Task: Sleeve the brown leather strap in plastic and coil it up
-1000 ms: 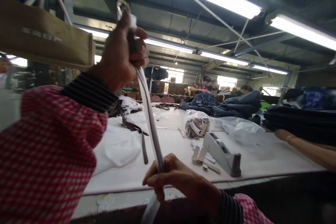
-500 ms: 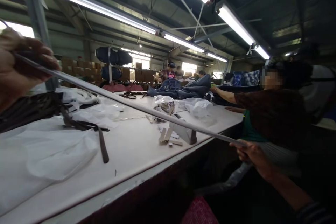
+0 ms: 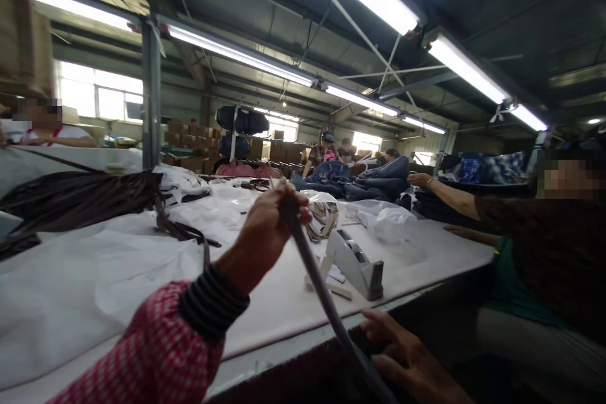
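Left hand, head view (image 3: 271, 222): fingers curled snugly round the upper part of a dark strap (image 3: 326, 302), hardly any gap left.
Strap's lie: from that grip it slants down and to the right, long axis nearly straight, leaving the bottom edge; its lower end is out of sight.
Right hand (image 3: 407, 353): below and right of the grip, fingers parted, just beside the strap's lower stretch; whether it touches cannot be told.
Nearer hand: left at the upper part, right at the lower stretch.
Tape dispenser (image 3: 356, 265): right of and below the grip, on the white table (image 3: 421, 259).
White sheeting (image 3: 146, 259): left of the grip.
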`<state>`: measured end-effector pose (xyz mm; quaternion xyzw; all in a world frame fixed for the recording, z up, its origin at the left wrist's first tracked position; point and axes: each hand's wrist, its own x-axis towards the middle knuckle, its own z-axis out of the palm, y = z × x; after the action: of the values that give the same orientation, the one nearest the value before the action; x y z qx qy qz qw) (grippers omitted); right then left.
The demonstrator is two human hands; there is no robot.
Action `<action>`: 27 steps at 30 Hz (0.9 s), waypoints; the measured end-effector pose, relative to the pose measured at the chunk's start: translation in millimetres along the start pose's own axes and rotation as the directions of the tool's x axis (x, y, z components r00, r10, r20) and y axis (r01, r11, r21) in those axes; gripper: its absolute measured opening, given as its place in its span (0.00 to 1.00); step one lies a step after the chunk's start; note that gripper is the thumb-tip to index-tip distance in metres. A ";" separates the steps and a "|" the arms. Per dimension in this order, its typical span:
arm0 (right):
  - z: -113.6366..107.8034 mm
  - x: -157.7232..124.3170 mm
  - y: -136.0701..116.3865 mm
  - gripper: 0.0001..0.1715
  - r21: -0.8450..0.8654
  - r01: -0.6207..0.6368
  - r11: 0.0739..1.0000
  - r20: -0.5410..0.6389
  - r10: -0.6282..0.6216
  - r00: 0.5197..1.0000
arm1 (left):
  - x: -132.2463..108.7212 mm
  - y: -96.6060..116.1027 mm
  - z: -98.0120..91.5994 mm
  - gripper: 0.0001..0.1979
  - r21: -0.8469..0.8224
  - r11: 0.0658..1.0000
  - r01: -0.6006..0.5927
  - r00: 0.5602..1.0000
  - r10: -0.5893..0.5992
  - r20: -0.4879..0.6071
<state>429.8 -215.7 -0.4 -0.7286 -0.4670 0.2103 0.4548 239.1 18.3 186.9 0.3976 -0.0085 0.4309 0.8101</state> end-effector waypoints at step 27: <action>8.3 48.8 -106.8 0.19 -0.212 0.362 0.907 0.181 -0.328 0.927 | -66.8 -63.5 -95.9 0.22 0.803 0.556 0.212 0.712 -0.651 0.262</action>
<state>394.7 -153.3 93.0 -0.6675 -0.6418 0.1189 0.3584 210.3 14.8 57.0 0.7741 0.0398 0.0446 0.6302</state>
